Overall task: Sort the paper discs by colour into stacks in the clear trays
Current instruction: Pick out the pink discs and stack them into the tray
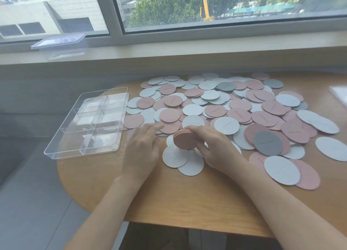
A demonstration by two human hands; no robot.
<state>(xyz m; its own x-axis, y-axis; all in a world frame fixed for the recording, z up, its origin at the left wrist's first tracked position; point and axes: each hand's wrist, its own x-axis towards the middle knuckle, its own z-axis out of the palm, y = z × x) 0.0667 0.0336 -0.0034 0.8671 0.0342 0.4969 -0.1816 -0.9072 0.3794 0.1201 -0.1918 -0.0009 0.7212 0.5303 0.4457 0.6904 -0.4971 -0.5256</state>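
Pink, white and grey paper discs [238,107] lie scattered in overlapping heaps over the wooden table [187,197]. My right hand [212,146] grips a stack of pink discs [183,140], held on edge just above the table near the middle. My left hand [144,146] lies flat with straight fingers, its fingertips touching a pink disc [170,126] at the near edge of the heap. A clear tray [56,152] with several divided compartments sits at the table's left edge; no discs show in it.
A second clear tray [58,41] rests on the window sill at the back left. A white object [339,95] is cut off at the right edge. Bare table lies in front of my hands. The floor drops away to the left of the table.
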